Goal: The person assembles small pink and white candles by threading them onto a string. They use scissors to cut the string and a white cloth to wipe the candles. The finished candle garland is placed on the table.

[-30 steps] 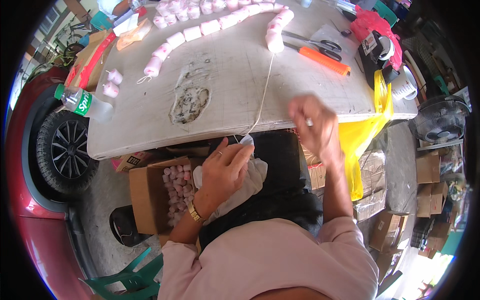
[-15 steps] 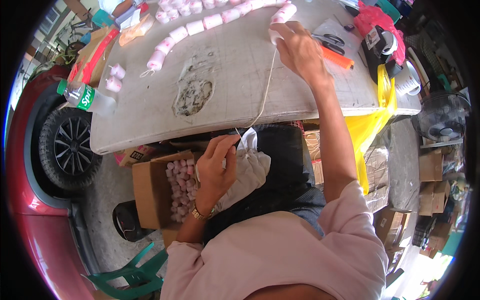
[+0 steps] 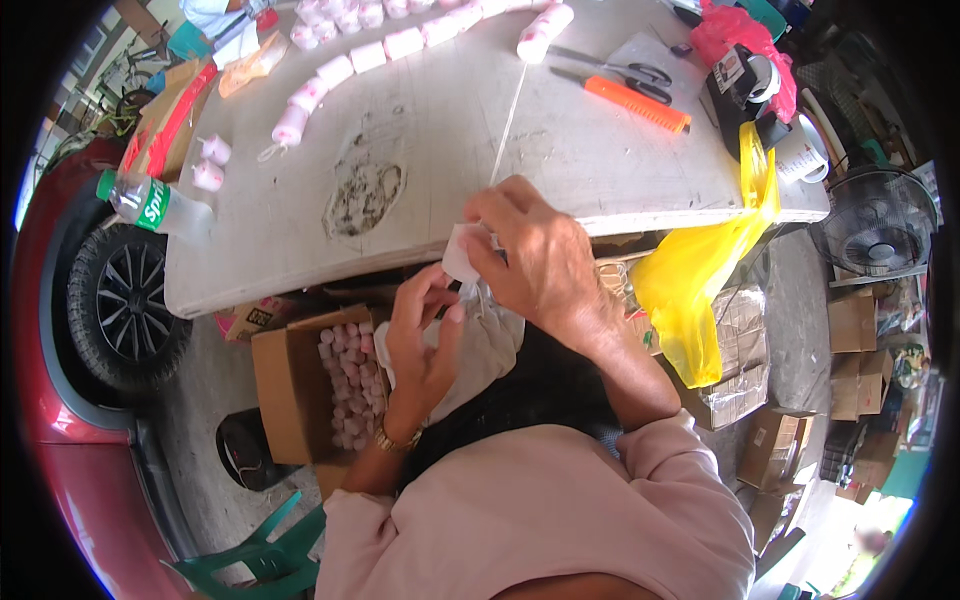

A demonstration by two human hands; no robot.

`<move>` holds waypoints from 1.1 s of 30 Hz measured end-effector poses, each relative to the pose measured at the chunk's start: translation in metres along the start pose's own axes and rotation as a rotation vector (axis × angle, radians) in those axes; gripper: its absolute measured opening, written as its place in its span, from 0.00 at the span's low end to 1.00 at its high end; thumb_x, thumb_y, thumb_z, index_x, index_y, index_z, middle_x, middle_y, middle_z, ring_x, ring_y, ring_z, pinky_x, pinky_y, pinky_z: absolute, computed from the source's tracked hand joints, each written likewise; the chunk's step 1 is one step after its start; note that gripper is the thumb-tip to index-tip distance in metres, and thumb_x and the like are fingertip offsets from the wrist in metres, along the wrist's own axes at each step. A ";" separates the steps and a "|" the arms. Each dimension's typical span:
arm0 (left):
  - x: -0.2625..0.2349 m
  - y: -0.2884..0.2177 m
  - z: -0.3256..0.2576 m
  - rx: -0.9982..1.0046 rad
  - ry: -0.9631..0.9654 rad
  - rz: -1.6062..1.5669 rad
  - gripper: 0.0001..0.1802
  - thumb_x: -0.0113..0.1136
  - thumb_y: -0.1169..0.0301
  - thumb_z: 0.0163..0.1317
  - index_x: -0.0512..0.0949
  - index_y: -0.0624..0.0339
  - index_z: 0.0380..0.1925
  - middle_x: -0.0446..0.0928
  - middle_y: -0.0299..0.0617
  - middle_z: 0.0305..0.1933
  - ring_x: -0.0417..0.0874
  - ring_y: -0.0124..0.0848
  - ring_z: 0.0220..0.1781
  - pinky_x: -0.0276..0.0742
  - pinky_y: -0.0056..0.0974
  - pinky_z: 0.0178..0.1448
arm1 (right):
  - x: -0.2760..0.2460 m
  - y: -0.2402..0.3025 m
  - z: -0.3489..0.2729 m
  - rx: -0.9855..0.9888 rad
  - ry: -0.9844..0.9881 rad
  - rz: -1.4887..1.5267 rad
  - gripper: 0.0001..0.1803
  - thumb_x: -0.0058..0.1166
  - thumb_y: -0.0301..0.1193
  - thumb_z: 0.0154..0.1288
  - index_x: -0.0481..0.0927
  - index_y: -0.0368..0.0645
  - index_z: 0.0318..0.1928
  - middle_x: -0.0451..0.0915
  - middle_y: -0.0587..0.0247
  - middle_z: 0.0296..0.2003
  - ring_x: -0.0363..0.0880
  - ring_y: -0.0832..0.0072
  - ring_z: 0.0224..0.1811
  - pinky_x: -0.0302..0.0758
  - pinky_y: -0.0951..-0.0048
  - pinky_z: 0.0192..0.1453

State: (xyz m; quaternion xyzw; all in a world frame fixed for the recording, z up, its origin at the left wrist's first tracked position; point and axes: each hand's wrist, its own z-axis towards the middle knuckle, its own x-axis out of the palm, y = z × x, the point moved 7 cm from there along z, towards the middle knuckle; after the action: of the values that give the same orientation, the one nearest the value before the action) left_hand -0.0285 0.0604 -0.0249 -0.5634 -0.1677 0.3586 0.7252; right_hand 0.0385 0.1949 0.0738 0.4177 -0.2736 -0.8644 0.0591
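Small white soft-wrapped roll (image 3: 462, 252) pinched between both hands at the near desk (image 3: 600, 170) edge, six o'clock from the pink-and-white roll chain (image 3: 400, 45). Looks light, squashy, easily crushed; best gripped at the ends, thin white string (image 3: 507, 125) kept taut. Left hand (image 3: 420, 340) and right hand (image 3: 535, 260) closed together on it. Half a second ago, right hand far out at twelve o'clock; now back.

We are noting a white packet (image 3: 462, 252), white string (image 3: 508, 122), pink-and-white rolls (image 3: 352, 62), an orange-handled cutter (image 3: 635, 103), a yellow bag (image 3: 705, 275), a brown box (image 3: 285, 390), a red car (image 3: 45, 400)
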 end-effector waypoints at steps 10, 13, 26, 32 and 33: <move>0.007 0.036 -0.008 -0.145 0.133 0.194 0.25 0.66 0.70 0.58 0.72 0.63 0.55 0.74 0.47 0.53 0.77 0.36 0.50 0.73 0.41 0.56 | 0.004 -0.037 -0.069 0.142 0.226 0.189 0.07 0.58 0.20 0.61 0.80 0.36 0.41 0.80 0.55 0.39 0.82 0.66 0.36 0.80 0.70 0.39; -0.008 0.034 -0.012 0.074 0.137 0.822 0.24 0.66 0.70 0.55 0.74 0.59 0.53 0.75 0.47 0.51 0.77 0.44 0.50 0.68 0.51 0.62 | 0.015 -0.053 -0.088 0.248 0.292 0.197 0.06 0.57 0.21 0.62 0.81 0.36 0.40 0.81 0.57 0.38 0.82 0.67 0.35 0.80 0.71 0.39; -0.053 -0.046 -0.020 0.028 0.599 -0.080 0.09 0.62 0.76 0.57 0.72 0.64 0.35 0.78 0.48 0.36 0.80 0.43 0.40 0.66 0.55 0.68 | 0.045 -0.022 -0.098 0.026 0.387 0.394 0.16 0.62 0.20 0.52 0.79 0.39 0.44 0.81 0.53 0.42 0.81 0.53 0.47 0.77 0.61 0.50; -0.082 -0.069 0.003 -0.029 0.347 -0.403 0.16 0.64 0.65 0.55 0.73 0.67 0.33 0.79 0.49 0.37 0.80 0.37 0.40 0.74 0.48 0.60 | 0.001 -0.020 -0.086 0.245 0.284 1.079 0.09 0.56 0.19 0.61 0.73 0.39 0.42 0.81 0.57 0.44 0.79 0.69 0.48 0.74 0.67 0.55; -0.085 -0.069 0.006 -0.055 0.364 -0.223 0.16 0.64 0.65 0.54 0.73 0.67 0.33 0.79 0.49 0.37 0.80 0.37 0.40 0.75 0.47 0.57 | -0.012 -0.022 -0.083 0.255 0.194 1.217 0.06 0.53 0.23 0.67 0.71 0.41 0.42 0.80 0.58 0.43 0.78 0.73 0.47 0.74 0.70 0.55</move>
State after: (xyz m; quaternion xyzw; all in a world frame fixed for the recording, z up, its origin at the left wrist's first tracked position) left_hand -0.0680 -0.0026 0.0549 -0.6161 -0.1052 0.1637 0.7632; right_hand 0.1120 0.1821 0.0287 0.2673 -0.5565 -0.5948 0.5149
